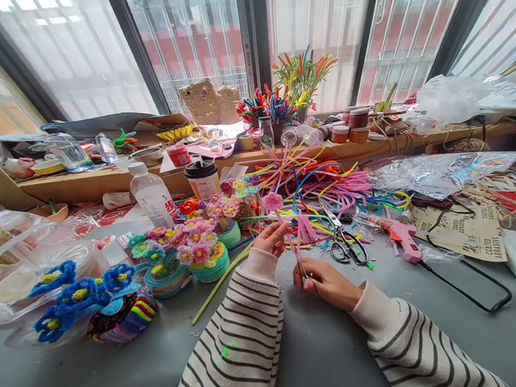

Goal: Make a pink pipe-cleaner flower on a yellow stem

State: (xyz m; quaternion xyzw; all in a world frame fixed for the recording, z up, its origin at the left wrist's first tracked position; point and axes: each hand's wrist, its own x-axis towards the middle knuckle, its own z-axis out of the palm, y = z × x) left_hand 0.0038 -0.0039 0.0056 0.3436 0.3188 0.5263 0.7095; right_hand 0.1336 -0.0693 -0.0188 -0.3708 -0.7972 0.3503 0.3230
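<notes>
My left hand [271, 238] is closed, pinching a pink pipe-cleaner flower [272, 201] by its stem, with the bloom rising above the fingertips. Just below and to the right, my right hand [322, 283] is closed around what looks like a small pair of scissors [299, 266]; the fingers cover much of it. Pink pipe-cleaner lengths run up from the tips of that tool. Behind the right hand lies a bundle of short pink pipe-cleaner pieces [306, 228]. Black-handled scissors [344, 240] rest partly open on the table to the right.
Pots of pipe-cleaner flowers [207, 261] and a striped pot with blue flowers [121, 311] stand left. A water bottle [152, 196] and lidded cup [202, 180] are behind. Loose pipe cleaners [320, 182] pile ahead. A pink glue gun [404, 238] with black cable lies right, beside sandpaper [460, 230].
</notes>
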